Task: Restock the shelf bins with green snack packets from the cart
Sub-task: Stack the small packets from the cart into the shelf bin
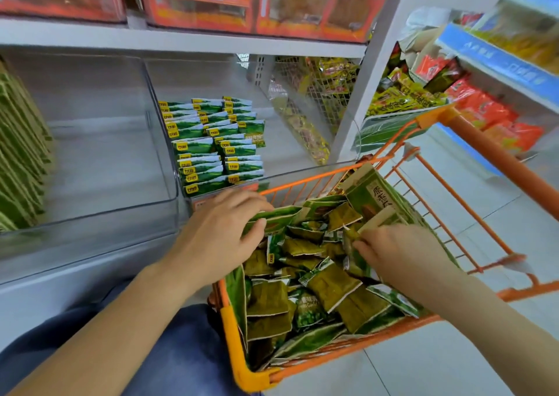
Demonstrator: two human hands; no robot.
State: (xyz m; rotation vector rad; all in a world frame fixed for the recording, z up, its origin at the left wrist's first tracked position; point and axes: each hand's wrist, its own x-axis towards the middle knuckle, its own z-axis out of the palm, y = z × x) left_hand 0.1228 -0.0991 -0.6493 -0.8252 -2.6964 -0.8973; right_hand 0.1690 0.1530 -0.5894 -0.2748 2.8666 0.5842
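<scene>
L hand (225, 229) gripping packets (273, 218) at cart (317, 180) rim.

Green snack packets (325, 286) heaped loose in orange cart (242, 362), more stacked, seemingly upright, in clear shelf bin (169, 165)

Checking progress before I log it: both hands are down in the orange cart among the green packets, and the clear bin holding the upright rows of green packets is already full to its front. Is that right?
Not quite. Both hands, left and right, are in the orange cart, but the clear bin is only part full: the head view shows the rows of green packets along its left side, with bare floor to their right.
</scene>
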